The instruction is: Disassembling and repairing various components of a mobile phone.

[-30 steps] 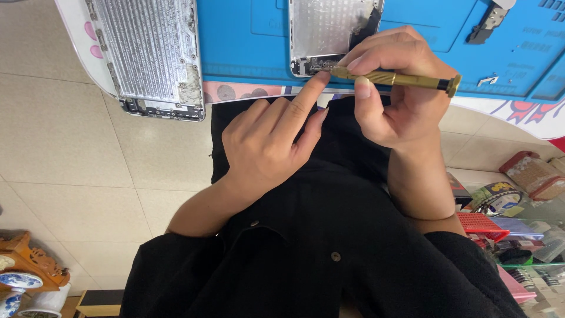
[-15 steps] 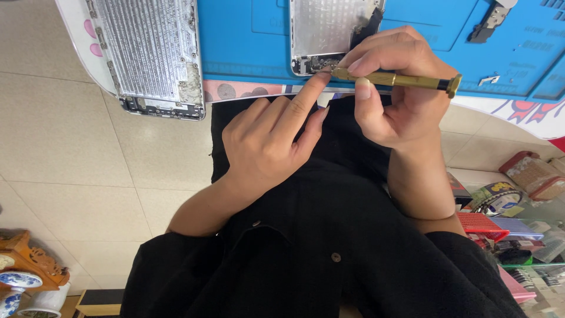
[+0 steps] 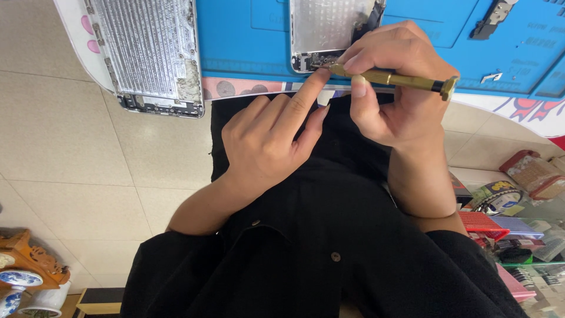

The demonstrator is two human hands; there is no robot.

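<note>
The fingers of the right hand (image 3: 400, 82) are closed around a brass-coloured screwdriver (image 3: 391, 78), with thumb below and the other fingers curled over the knurled handle. The tool lies almost flat, its dark cap pointing to the right and its tip at the lower edge of an opened phone housing (image 3: 329, 29), a silver shell with the inner side up. The left hand (image 3: 265, 141) holds nothing: the index finger is stretched out and its tip touches the same lower edge of the housing, just beside the tip of the screwdriver, while the other fingers are loosely bent.

The housing lies on a blue work mat (image 3: 241, 41) at the edge of the table. A second, bigger silver housing (image 3: 147, 53) lies to the left, partly on the mat and partly over its edge. On the mat at the far right are a small dark metal part (image 3: 493, 17) and a small bracket (image 3: 491, 78). Below the hands are the person's black sleeves and black buttoned clothing (image 3: 329, 247). The floor is of pale tiles (image 3: 70, 165). At the right stands a shelf with colourful boxes (image 3: 518, 224), and at the lower left are a carved wooden object (image 3: 29, 259) and blue-and-white ceramic pieces (image 3: 20, 282).
</note>
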